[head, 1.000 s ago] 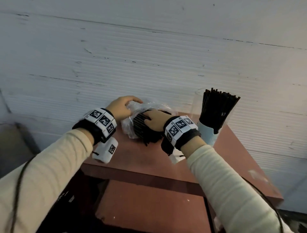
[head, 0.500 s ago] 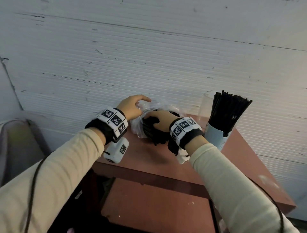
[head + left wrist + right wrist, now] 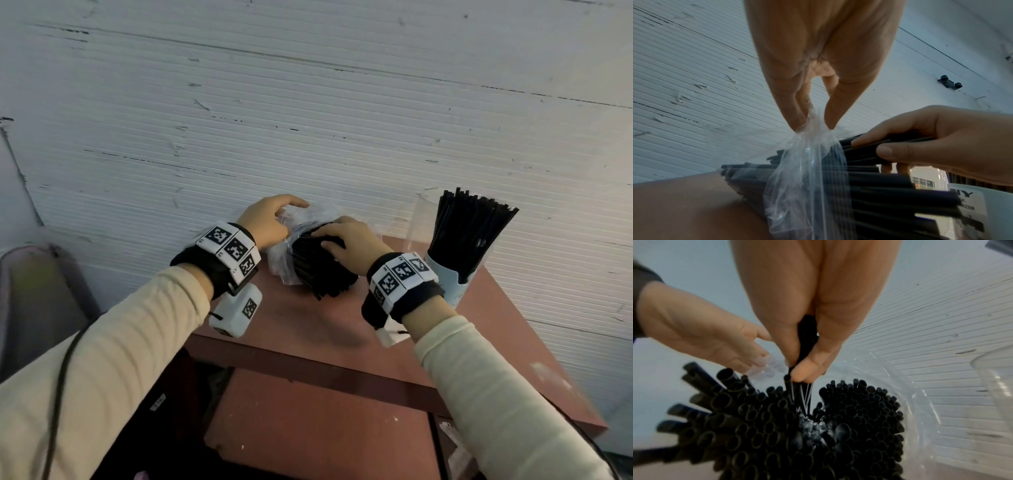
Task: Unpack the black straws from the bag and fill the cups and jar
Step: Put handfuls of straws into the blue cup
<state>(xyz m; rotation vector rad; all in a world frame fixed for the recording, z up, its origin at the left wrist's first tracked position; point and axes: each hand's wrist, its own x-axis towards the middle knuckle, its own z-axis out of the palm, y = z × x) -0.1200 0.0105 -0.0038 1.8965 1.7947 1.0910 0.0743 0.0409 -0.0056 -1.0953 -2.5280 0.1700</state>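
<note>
A clear plastic bag [image 3: 284, 263] [image 3: 807, 186] full of black straws [image 3: 320, 270] [image 3: 818, 426] lies on the red-brown table [image 3: 308, 329] against the wall. My left hand [image 3: 270, 222] [image 3: 813, 123] pinches the bag's film near its mouth. My right hand [image 3: 346, 241] [image 3: 803, 369] pinches a small bunch of straws [image 3: 865, 146] at the top of the pile. A white jar [image 3: 448, 284] at the right holds a fan of black straws [image 3: 469, 233]. Behind it stands a clear plastic cup [image 3: 423, 219] [image 3: 995, 378] with no straws seen in it.
A ribbed white wall [image 3: 308, 120] rises right behind the table. A lower red-brown shelf [image 3: 318, 428] sits under the table's front edge. A grey object [image 3: 30, 298] stands at the far left. The jar's printed label [image 3: 966, 204] shows in the left wrist view.
The head view has drifted so the table sits lower and to the right. My right hand's fingers have closed on straws atop the pile. The left hand keeps its hold on the bag.
</note>
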